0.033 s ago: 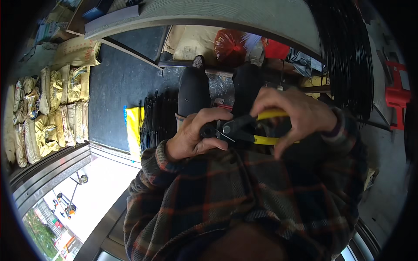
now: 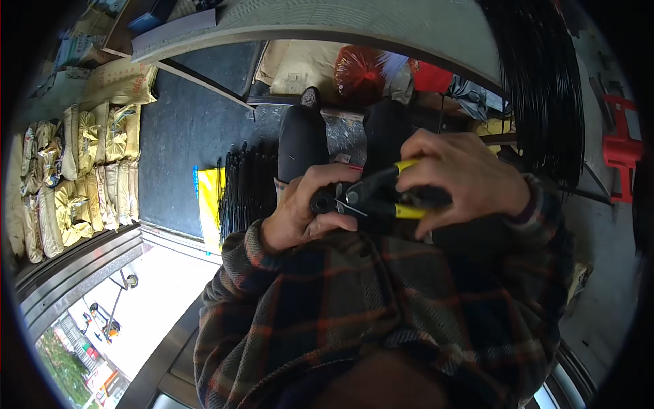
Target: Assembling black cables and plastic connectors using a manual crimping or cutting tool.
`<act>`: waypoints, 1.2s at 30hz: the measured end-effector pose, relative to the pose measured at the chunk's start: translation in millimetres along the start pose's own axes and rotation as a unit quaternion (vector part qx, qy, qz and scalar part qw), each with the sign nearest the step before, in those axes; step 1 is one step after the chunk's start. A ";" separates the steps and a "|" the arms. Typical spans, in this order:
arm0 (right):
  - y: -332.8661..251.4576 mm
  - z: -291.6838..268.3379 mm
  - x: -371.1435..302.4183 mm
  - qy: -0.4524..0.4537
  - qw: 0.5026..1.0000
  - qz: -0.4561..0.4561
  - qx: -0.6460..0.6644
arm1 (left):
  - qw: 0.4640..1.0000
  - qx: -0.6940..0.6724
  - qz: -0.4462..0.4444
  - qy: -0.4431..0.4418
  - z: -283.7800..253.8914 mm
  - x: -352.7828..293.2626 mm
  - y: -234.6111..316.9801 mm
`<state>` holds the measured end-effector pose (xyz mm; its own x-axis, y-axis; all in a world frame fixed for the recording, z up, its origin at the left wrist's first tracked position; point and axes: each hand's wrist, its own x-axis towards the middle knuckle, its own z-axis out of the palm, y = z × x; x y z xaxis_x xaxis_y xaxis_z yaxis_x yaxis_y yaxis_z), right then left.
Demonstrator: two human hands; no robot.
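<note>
My left hand pinches a black round part with a hole in its end between thumb and fingers. Against that part lies the head of a pair of pliers, with black jaws, a round pivot and yellow handle grips. The fingers of my right hand curl round the handles from the right, slightly blurred by motion. A thin light strip, perhaps a wire, sticks out near the pivot. Both hands are above my lap, and the jaw tips are hidden by the part and my left fingers.
A bundle of thin black rods and a yellow sheet are left of my knees. The table edge runs across ahead. Long black strands hang at the right, near a red stool. Wrapped packages are stacked at far left.
My right hand has shifted left along the pliers, and its fingers have closed in round the yellow handles. The left hand has stayed almost in place.
</note>
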<state>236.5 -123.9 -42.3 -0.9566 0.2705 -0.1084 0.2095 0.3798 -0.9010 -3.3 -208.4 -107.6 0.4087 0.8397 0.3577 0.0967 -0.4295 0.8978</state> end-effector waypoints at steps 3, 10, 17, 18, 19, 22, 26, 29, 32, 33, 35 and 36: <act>4.0 24.0 -5.5 0.086 0.916 0.000 -0.393 | 0.997 0.038 -0.038 0.048 7.4 -0.8 0.4; 4.7 26.5 -9.1 0.236 0.782 -0.015 -0.577 | 0.997 0.023 0.029 0.073 23.3 15.0 -6.0; 13.8 10.9 -16.7 -0.055 0.963 0.204 0.167 | 0.994 -0.062 0.028 -0.083 5.8 18.1 1.3; 19.3 9.1 -14.8 -0.128 0.920 0.264 0.258 | 0.991 -0.073 0.022 -0.114 4.0 17.5 -1.4; 20.0 8.1 -15.3 -0.118 0.920 0.267 0.263 | 0.986 -0.084 0.017 -0.145 2.8 17.2 -4.4; 17.3 7.4 -14.6 -0.192 0.895 0.223 0.336 | 0.987 -0.091 0.006 -0.131 -0.3 10.0 -9.1; 7.3 23.9 -15.5 0.143 0.944 -0.057 -0.290 | 0.999 -0.022 -0.011 -0.044 5.1 2.6 -8.1; 19.8 19.7 -19.3 0.042 0.997 -0.004 -0.059 | 0.989 -0.108 -0.099 0.004 4.5 2.5 -5.6; 23.7 18.5 -22.0 -0.127 0.892 0.164 0.401 | 0.972 -0.126 -0.005 -0.197 -3.5 14.8 -10.9; 21.9 15.4 -21.5 -0.128 0.816 0.229 0.515 | 0.974 -0.120 -0.002 -0.194 -4.9 13.9 -10.6; 16.3 11.4 -22.7 -0.106 0.850 0.174 0.485 | 0.990 -0.079 -0.002 -0.116 -8.1 12.0 -8.1; 16.9 9.9 -19.9 -0.022 0.972 0.063 0.225 | 0.991 -0.074 -0.004 -0.111 -7.6 8.2 -10.8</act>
<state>257.1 -131.7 -59.5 -0.9392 0.2471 -0.2382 0.2247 -0.0820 -0.9710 -8.0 -194.3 -112.4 0.5996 0.7418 0.3004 -0.0265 -0.3567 0.9338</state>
